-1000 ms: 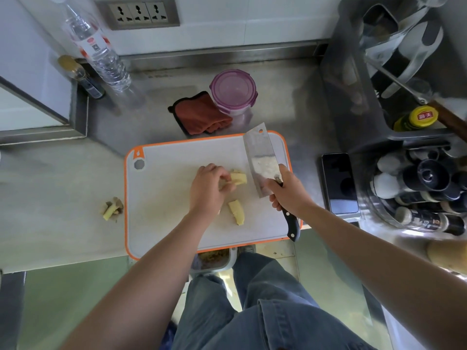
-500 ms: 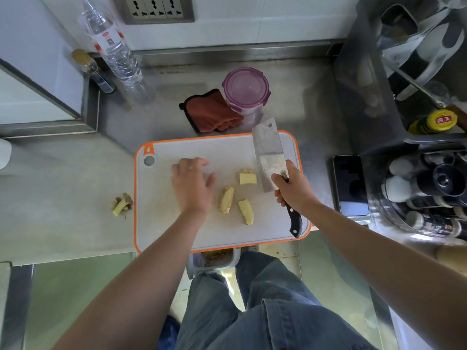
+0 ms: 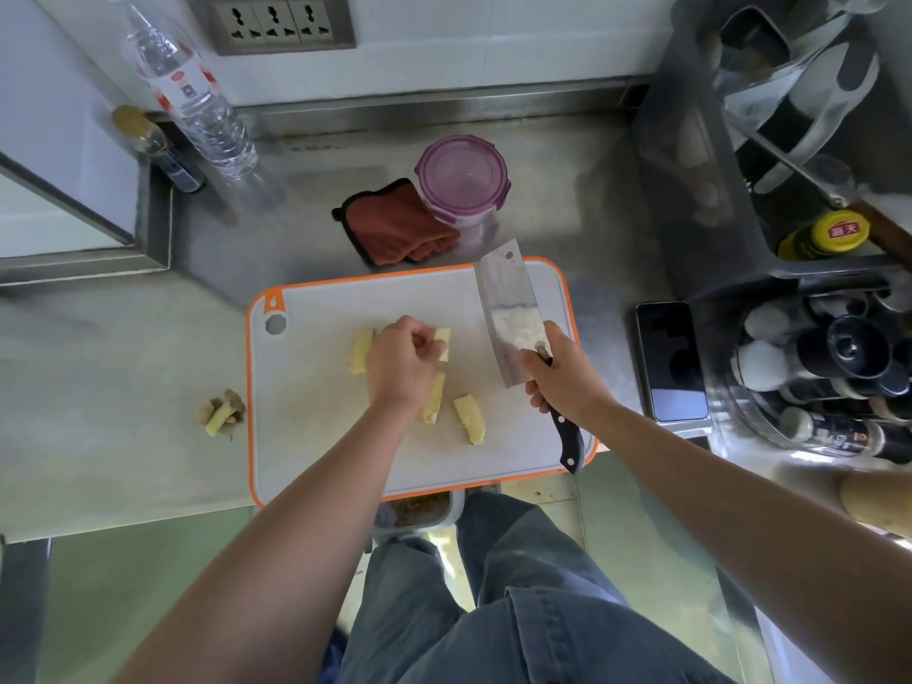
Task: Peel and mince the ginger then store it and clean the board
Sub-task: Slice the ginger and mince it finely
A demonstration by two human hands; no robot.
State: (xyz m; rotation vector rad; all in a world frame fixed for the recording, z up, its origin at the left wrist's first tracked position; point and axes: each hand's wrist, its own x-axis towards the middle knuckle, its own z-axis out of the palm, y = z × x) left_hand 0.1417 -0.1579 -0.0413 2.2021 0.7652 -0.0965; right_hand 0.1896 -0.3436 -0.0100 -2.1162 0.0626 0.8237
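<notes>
Here, pale yellow ginger chunks (image 3: 469, 414)

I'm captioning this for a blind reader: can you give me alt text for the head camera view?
Seen from above, a person's left hand holds peeled ginger on an orange-rimmed cutting board while the right hand grips a cleaver beside it. Two more pieces lie nearby; a purple-lidded container and red cloth sit behind the board.

Board (image 3: 316, 412): white, orange rim. Ginger (image 3: 469, 412): pale yellow. Knife (image 3: 508, 298): silver blade, black handle. Cloth (image 3: 395, 229): rust red. Container (image 3: 461, 177): clear, purple lid. Bench (image 3: 567, 199): dull grey. Phone (image 3: 671, 357): black. Jeans (image 3: 518, 609): faded blue. Sauce bottle (image 3: 839, 234): yellow cap.
</notes>
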